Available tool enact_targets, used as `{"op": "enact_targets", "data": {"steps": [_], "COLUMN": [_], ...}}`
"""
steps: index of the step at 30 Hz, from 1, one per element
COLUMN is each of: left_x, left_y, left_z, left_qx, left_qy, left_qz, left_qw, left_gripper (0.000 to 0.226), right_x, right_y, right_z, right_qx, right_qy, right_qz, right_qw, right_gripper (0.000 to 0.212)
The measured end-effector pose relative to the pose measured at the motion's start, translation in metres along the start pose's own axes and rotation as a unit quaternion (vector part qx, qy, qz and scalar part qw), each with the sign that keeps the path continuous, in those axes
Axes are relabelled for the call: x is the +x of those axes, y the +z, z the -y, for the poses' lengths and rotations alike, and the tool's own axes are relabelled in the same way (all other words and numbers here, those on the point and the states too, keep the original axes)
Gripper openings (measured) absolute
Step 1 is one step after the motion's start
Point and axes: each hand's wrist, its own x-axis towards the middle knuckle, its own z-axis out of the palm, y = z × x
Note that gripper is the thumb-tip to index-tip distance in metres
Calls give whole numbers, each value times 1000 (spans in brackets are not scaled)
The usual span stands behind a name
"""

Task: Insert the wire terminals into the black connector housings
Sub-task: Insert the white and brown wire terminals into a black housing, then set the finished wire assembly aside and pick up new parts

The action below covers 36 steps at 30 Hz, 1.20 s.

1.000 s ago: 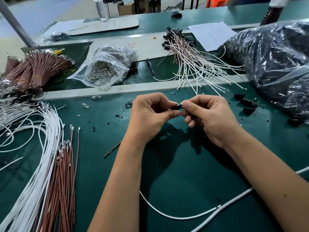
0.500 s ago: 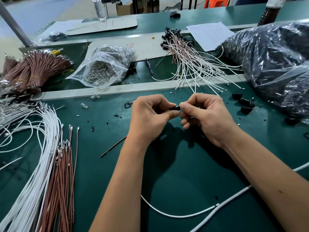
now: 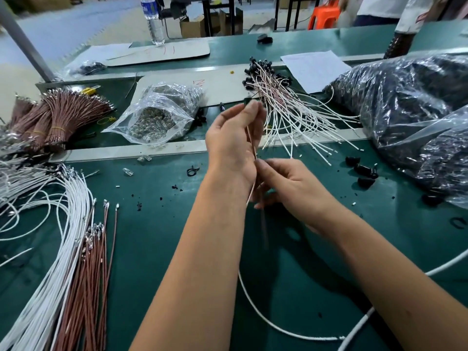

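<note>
The left hand (image 3: 233, 140) is reaching up and forward past the right hand (image 3: 286, 188), palm turned right, fingertips pinching at the top. The right hand is sitting lower, just beside the left wrist, fingers curling and pinching. Both forearms are extending in from below

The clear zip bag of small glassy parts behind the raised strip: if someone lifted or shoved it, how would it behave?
The clear bag would probably sag and shift in the hand, since its film is slack and crumpled. It lies with its mouth apparently open, so parts might spill. A few clear pieces already lie loose on the green mat.
</note>
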Motion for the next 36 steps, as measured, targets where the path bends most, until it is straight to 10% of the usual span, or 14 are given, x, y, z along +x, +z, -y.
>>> {"op": "enact_targets", "data": {"steps": [22,28,36], "left_x": [142,165,122], "left_y": [63,70,54], "left_z": [5,0,19], "left_qx": [337,385,507], "left_qy": [88,122,208], "left_qz": [29,-49,-102], "left_qw": [937,914,830], "left_gripper": [37,32,14], "right_x": [85,211,274], "right_y": [-61,-93,-122], "right_z": [42,70,61], "right_qx": [113,-126,-500], "right_qy": [140,100,76], "right_qz": [-65,-149,-153], "right_qw": [982,976,849], "right_gripper": [29,30,36]}}
